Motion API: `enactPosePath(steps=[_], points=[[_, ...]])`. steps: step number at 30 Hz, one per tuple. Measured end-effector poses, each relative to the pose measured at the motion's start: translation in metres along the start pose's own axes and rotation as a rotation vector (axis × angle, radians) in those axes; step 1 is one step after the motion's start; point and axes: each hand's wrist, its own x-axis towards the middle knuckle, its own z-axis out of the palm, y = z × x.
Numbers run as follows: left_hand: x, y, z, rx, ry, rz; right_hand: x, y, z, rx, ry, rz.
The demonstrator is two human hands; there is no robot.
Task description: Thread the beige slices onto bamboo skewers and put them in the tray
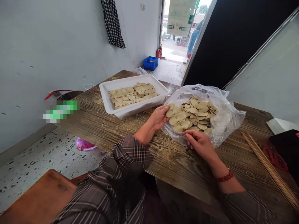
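Note:
At the near left edge of a clear plastic bag (pixel 230 119), my left hand (pixel 159 117) is closed on the far end of a row of thin round beige slices (pixel 177 119). The row slants toward my right hand (pixel 198 142), whose fingers pinch the near end of a skewer; most of that skewer is hidden by the slices. Behind the row, a loose heap of similar slices (pixel 201 112) lies in the open bag. To the left, a white plastic tub (pixel 108 102) holds several filled skewers of slices (pixel 133 95) lying side by side.
A bundle of bare skewers (pixel 268 168) lies on the wooden table (pixel 93 124) at the right, beside red-handled scissors (pixel 275 158) and a black item (pixel 285 144). A wooden seat (pixel 39 199) stands at lower left. On the floor beyond is a blue crate (pixel 150 63).

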Motion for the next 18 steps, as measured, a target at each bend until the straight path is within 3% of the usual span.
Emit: enactPosePath(steps=[6,11,14,18], points=[[0.004,-0.007,-0.003,-0.014,0.043,0.008,0.003,0.006,-0.004,-0.144,0.071,-0.13],[0.007,-0.019,-0.003,0.007,0.028,0.002,0.0,0.014,-0.011,-0.118,0.116,-0.06],[0.007,-0.024,-0.003,0.021,0.041,-0.053,0.0,0.014,-0.013,-0.097,0.231,-0.008],[0.009,-0.031,-0.002,0.06,0.017,-0.057,0.01,-0.007,-0.004,0.038,0.36,0.022]])
